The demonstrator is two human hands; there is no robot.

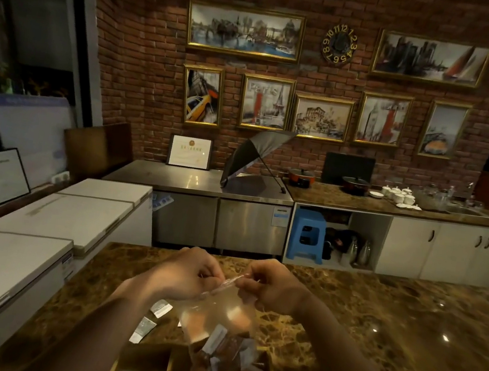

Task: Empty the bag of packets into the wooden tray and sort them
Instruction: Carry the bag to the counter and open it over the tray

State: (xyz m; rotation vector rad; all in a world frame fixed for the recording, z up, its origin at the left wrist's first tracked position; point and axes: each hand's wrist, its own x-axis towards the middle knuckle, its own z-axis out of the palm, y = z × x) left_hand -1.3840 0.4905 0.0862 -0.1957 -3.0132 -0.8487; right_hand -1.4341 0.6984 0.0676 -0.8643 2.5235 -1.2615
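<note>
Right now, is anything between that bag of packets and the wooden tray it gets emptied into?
Nothing visible. Both hands, left hand and right hand, pinch the top of the clear bag, which hangs straight over the wooden tray. The bag's top looks closed, so the packets stay inside for now.

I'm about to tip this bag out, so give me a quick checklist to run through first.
1. Both hands on bag top: ok, left hand and right hand pinch the bag rim.
2. Bag open: cannot tell.
3. Packets at the bottom: ok.
4. Tray under bag: ok.
5. All packets inside: not ok, loose packets lie on the counter.
</note>
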